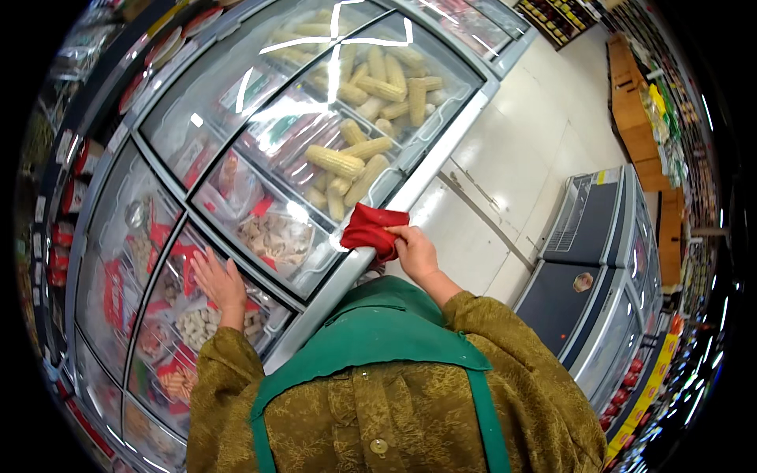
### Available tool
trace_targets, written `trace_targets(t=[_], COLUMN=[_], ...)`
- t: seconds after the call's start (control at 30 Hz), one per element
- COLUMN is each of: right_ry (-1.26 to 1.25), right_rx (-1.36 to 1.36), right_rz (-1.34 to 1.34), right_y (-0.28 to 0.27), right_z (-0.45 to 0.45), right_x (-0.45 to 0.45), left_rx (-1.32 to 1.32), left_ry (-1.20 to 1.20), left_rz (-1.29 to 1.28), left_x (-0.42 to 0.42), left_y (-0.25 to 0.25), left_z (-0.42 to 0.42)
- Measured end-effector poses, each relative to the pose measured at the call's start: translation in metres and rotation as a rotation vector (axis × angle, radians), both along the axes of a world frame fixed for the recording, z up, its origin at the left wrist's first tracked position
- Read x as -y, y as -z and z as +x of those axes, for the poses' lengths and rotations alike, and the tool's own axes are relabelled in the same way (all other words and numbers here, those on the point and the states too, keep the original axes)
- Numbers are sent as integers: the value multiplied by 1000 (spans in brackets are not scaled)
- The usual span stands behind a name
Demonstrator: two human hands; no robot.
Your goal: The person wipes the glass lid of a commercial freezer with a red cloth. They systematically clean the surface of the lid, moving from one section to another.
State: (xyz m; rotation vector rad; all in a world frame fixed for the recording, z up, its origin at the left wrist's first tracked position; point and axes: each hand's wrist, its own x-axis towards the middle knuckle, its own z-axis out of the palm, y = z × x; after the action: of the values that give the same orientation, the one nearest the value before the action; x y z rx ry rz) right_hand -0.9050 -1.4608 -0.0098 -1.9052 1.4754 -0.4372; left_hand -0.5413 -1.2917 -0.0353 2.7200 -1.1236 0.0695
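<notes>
My right hand [416, 253] grips a red cloth [374, 229], which lies over the grey front rim [427, 171] of a chest freezer. My left hand [221, 282] is spread over the sliding glass lid [260, 307] and holds nothing; its palm seems to rest on the glass. Beneath the glass, corn cobs [337, 162] lie in wire-divided sections. Nearer me are bagged frozen foods, among them pale pieces [277, 236] beside the cloth and small white pieces [201, 326] below my left hand. Bright lamp reflections cover part of the lid.
A tiled floor [491, 148] runs along the freezer's right side. Across it stand dark grey freezers [571, 295] and a wooden display stand [633, 112]. Packaged goods [62, 257] line shelving beyond the freezer's left edge. Another glass-topped freezer section [473, 26] adjoins the far end.
</notes>
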Motion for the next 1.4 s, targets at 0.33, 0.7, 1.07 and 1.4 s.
trace_targets(t=[0.33, 0.7, 1.07, 1.4], right_ry=[107, 276, 245, 296], right_rx=[1000, 1229, 1043, 975], right_rz=[954, 1042, 1037, 1065], right_y=[-36, -53, -39, -35], right_z=[-45, -101, -145, -152], right_x=[53, 109, 160, 176], left_rx=[-106, -537, -414, -362], left_ry=[422, 886, 789, 672], left_rz=[-332, -291, 80, 106], left_x=[61, 218, 297, 318], left_y=[-14, -41, -45, -60], left_z=[-41, -185, -234, -193])
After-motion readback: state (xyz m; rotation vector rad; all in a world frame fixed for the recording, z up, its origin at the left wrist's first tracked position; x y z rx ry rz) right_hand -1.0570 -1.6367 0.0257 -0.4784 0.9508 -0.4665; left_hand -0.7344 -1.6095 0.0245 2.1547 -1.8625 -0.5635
